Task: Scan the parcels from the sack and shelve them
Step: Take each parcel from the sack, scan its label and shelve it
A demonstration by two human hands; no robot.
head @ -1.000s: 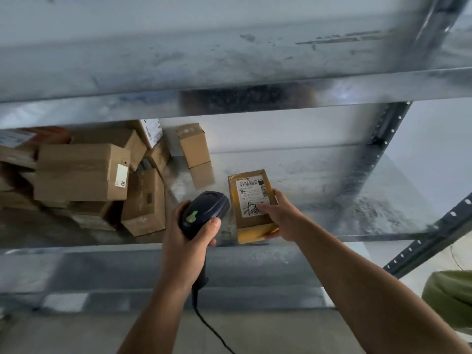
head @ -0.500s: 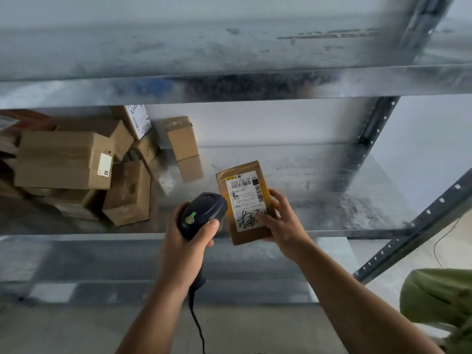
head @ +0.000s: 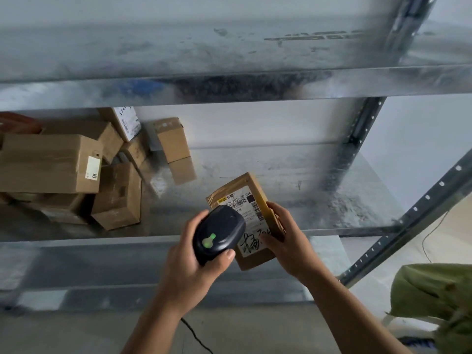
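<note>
My right hand (head: 286, 241) holds a small brown cardboard parcel (head: 245, 192) by its right edge, in front of the metal shelf (head: 293, 175). The parcel's white label with barcode and black handwriting faces up. My left hand (head: 189, 259) grips a black handheld scanner (head: 217, 233) with a green spot on top; its head sits over the left part of the label and covers some of it. The scanner's cable (head: 196, 335) hangs down. The green sack (head: 434, 295) lies at the lower right.
Several brown cardboard boxes (head: 51, 164) are piled at the left of the same shelf. A small box (head: 171, 141) leans against the back wall. A higher shelf (head: 229, 80) runs overhead. Slotted steel uprights (head: 362, 126) stand at the right.
The parcel was lifted off the shelf and drawn toward me, tilting its label up. My left hand brought the scanner right, over the label.
</note>
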